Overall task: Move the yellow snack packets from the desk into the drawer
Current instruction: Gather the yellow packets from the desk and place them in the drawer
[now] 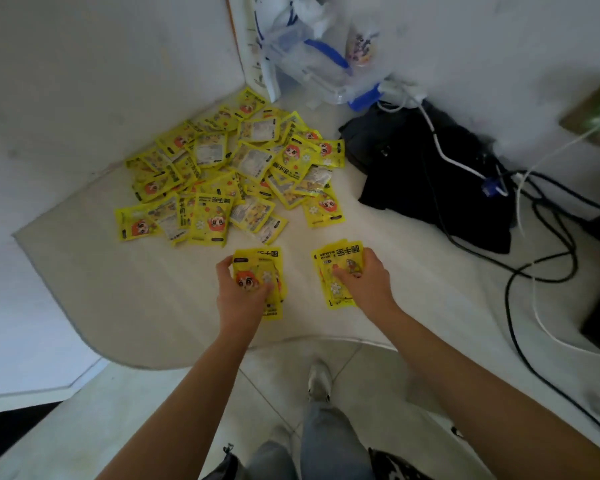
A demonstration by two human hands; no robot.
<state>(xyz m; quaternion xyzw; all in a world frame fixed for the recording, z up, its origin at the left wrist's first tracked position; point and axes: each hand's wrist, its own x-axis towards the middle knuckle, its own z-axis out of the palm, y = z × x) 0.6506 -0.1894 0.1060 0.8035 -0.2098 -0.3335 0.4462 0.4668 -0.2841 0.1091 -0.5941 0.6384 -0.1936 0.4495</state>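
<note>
Desk (153, 299): left hand (243, 292), right hand (364, 278) each gripping yellow packets (340, 261); pile (229, 174) beyond.

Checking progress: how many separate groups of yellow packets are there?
3: the big pile at the desk corner, a stack in the left hand, a stack in the right hand. Exact packet counts are hidden by overlap.

Both bare forearms reach forward, roughly parallel. The left hand (243, 289) is palm down, thumb on the left and fingers curled to the right, closed on a small stack. The right hand (362, 277) mirrors it, fingers bent, pressed down and gripping a second stack.
</note>
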